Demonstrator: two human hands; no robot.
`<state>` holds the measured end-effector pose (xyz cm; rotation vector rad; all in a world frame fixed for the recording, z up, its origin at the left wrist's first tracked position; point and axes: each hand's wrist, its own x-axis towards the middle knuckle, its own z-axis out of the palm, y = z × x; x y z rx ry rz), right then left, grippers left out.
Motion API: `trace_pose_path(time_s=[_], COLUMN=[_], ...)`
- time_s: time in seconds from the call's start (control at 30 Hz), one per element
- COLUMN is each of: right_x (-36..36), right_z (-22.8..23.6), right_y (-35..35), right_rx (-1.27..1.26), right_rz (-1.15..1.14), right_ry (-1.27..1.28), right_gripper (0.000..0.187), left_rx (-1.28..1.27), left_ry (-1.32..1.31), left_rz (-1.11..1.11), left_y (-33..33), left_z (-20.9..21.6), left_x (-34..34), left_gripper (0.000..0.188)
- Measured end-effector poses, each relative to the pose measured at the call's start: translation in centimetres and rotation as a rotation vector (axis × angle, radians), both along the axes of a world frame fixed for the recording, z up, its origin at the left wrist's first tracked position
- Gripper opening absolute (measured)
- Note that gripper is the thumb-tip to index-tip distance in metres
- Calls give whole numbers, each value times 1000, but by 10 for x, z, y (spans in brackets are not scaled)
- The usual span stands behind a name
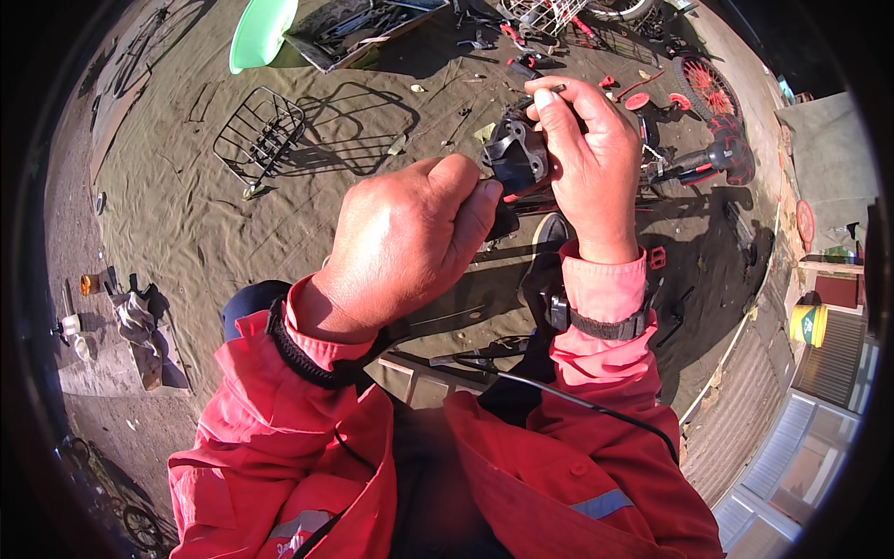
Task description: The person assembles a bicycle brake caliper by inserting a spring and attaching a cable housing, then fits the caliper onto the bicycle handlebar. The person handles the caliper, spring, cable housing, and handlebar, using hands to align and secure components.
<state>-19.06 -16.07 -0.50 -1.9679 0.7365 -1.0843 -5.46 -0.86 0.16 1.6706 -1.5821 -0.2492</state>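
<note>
My left hand (396, 244) is closed in a fist, thumb along its side, against a black part with a silver-grey metal bracket (515, 156). Its grip on that part is mostly hidden behind the knuckles. On the other side of the part, my right hand (596, 154) is closed, thumb and forefinger pinching a thin dark rod (558, 88) whose short end sticks out. The right hand's lower fingers curl close to the bracket. Below both hands, a dark shoe (551, 231) shows on the ground cloth.
On the brown cloth (214, 200) lies a black wire rack (261, 138). A green basin (261, 35) and a tray of dark parts (326, 56) stand at the far side. A red-spoked wheel (705, 86), a black-and-red saddle (731, 154) and a yellow bucket (808, 324) are on the right.
</note>
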Motion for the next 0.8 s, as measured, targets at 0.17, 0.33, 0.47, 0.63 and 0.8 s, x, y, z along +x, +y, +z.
trace_pose_path(time_s=[0.17,0.33,0.47,0.63,0.8], right_x=[0,-3,1,2,2], right_z=[-2,2,1,-3,-2], right_y=[-1,4,0,-3,-3], right_rx=[-10,88,-6,-53,-52], right_rz=[3,26,-6,-4,-3], right_ry=[12,-12,-24,-40,-35], right_gripper=[18,18,12,11,11], left_rx=[42,23,33,64,-22], left_ry=[30,-5,0,38,2], left_rz=[6,-7,-1,9,-15], left_y=[4,-1,2,6,-2], left_z=[3,-1,2,5,-2], left_x=[-1,0,0,-1,1], left_gripper=[20,25,21,14,19])
